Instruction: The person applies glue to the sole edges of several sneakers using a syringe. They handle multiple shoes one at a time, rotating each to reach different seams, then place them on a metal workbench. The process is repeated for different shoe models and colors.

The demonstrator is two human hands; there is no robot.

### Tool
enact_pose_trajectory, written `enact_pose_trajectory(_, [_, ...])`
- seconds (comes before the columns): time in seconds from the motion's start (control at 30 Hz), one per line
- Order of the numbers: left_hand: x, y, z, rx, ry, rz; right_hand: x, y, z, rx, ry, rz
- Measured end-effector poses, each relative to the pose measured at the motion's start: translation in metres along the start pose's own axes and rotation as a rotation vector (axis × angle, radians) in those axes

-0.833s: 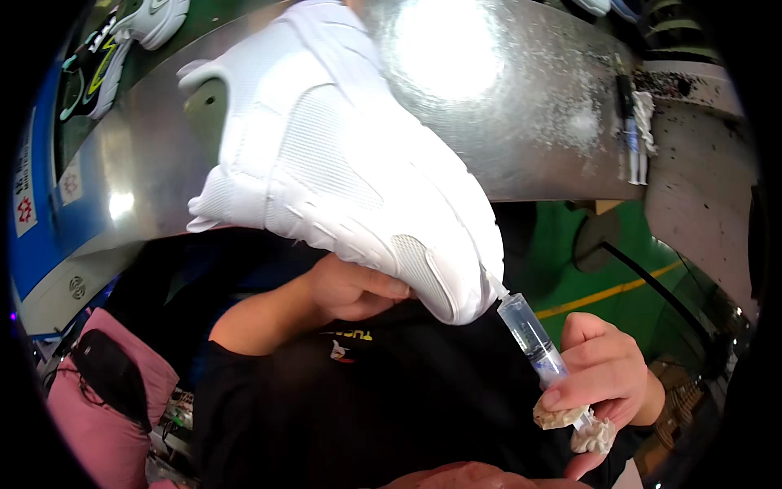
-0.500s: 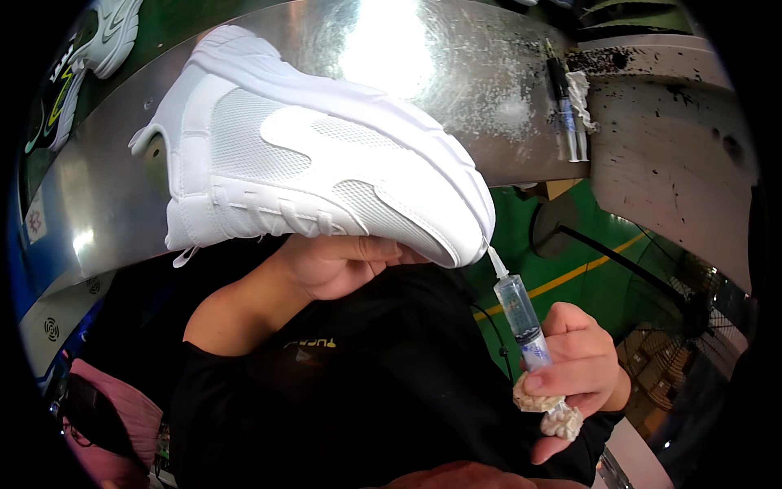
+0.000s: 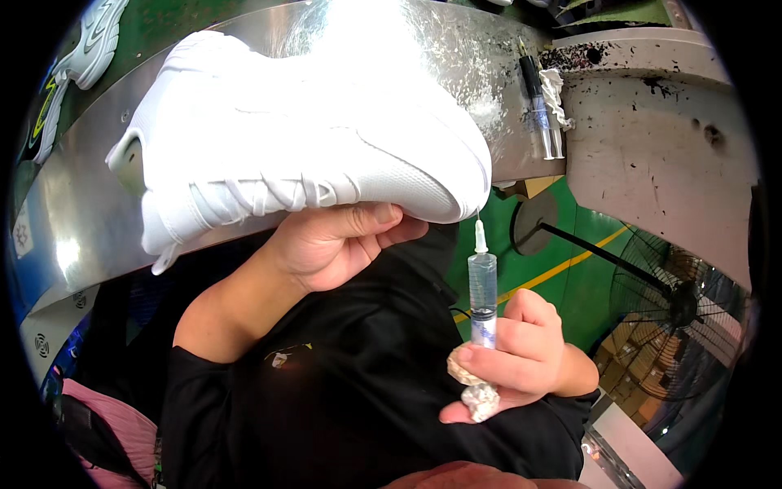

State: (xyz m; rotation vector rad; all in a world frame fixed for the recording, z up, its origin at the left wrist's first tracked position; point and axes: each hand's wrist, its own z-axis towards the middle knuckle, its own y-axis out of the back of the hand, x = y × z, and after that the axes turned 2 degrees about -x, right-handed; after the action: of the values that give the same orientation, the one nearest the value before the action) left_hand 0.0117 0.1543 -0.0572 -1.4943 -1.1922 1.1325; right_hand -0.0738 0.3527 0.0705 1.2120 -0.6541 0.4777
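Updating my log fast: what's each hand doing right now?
Left hand: closed, holding the white shoe near its toe.
Right hand: closed, holding the syringe, needle up at the toe.

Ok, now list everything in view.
Held shoe: 1, white, upper centre-left
Syringe: 1, clear, needle at shoe's toe
Wads: 2, off-white, syringe's rear end
Metal table: 1, silver, behind shoe
Slim tools: count unclear, black and clear, table's right end
Crumpled strip: 1, white, beside slim tools
Background shoes: at least 2, pale and dark, upper left
Speckled surface: 1, pale, right
Fan: 1, black, lower right
Cardboard boxes: several, brown, behind fan
Floor: 1, green, centre-right
Stripe: 1, yellow, on floor
Cloth-like item: 1, pink, lower left
Shirt: 1, black, bottom centre
Left hand: 1, bare, on shoe
Right hand: 1, bare, around syringe
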Motion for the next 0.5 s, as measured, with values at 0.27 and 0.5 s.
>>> enact_pose_trajectory(0.27, [-0.001,-0.011,0.003,0.006,-0.021,0.062,-0.008,-0.023,-0.004,-0.056,0.136,-0.345])
enact_pose_trajectory(0.5, [-0.003,-0.020,0.002,-0.033,-0.013,0.075,-0.008,-0.027,-0.004,-0.039,0.144,-0.437])
